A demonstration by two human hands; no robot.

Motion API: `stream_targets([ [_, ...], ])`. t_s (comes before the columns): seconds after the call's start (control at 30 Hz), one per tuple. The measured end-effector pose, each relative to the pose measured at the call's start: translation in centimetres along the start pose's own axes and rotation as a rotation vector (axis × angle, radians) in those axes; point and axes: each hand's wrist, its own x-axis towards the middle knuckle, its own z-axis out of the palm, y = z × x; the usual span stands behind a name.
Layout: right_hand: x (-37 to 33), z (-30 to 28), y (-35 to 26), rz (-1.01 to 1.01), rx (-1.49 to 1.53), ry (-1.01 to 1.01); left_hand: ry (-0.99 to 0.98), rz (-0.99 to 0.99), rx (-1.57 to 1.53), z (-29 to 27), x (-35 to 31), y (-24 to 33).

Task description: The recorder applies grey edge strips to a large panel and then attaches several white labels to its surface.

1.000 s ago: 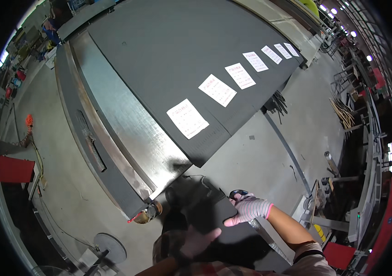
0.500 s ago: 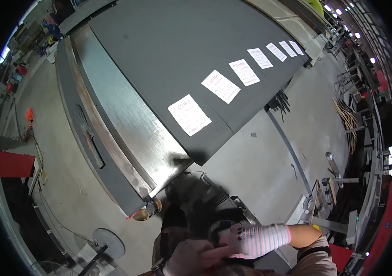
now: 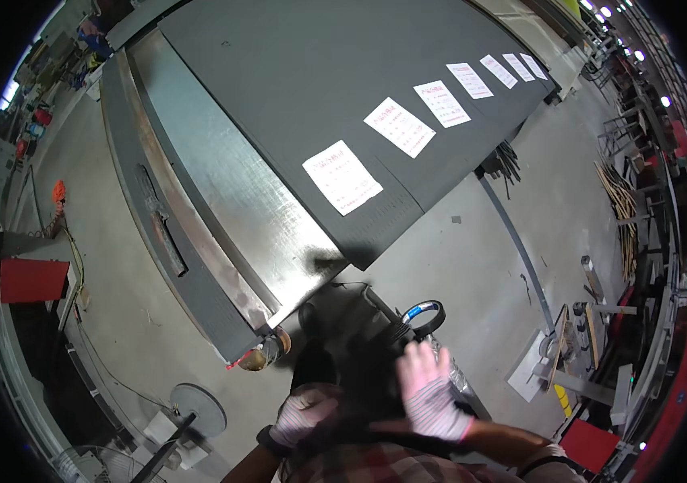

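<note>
My right hand [image 3: 430, 394], in a white glove with pink and grey stripes, has its fingers stretched out and slightly apart, a little blurred. Just beyond its fingertips is a black ring [image 3: 438, 320] with a blue and white inner band, like a roll of tape; whether it rests on anything is unclear. My left hand [image 3: 303, 416], also in a pale glove, is close to my body beside a dark blurred shape. Its fingers are mostly hidden. Ahead is a large table with a dark grey top [image 3: 303, 72], on which several white printed sheets [image 3: 343, 178] lie in a row.
A bare metal strip [image 3: 223, 161] and a raised grey edge [image 3: 138, 161] run along the table's left side. A round grey disc on a stand [image 3: 198, 409] is at the lower left. Wood pieces and a white board [image 3: 527, 366] lie at the right, with a red panel [image 3: 591, 445] below.
My hands, which were together, are now apart. The right hand has turned with its fingers pointing forward, and the black ring shows beyond it. The view has shifted slightly.
</note>
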Motion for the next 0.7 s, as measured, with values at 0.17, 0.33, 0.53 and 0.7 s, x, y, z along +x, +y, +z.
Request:
stream_targets([
  [0.17,-1.6,6.6,-1.6,0.084,-0.115,0.106,0.06,-0.032,0.018,0.8,-1.2,1.0],
  [0.33,-1.2,6.4,-1.5,0.124,-0.129,0.079,0.101,0.203,0.749,-0.1,4.5,-2.0],
  [0.53,-0.9,6.7,-2.6,0.087,-0.148,0.096,-0.105,0.011,-0.173,0.4,21.8,-17.1],
  [0.7,-0.6,7.5,-1.5,0.077,-0.164,0.119,-0.77,-0.037,-0.265,10.1,26.3,-2.1],
])
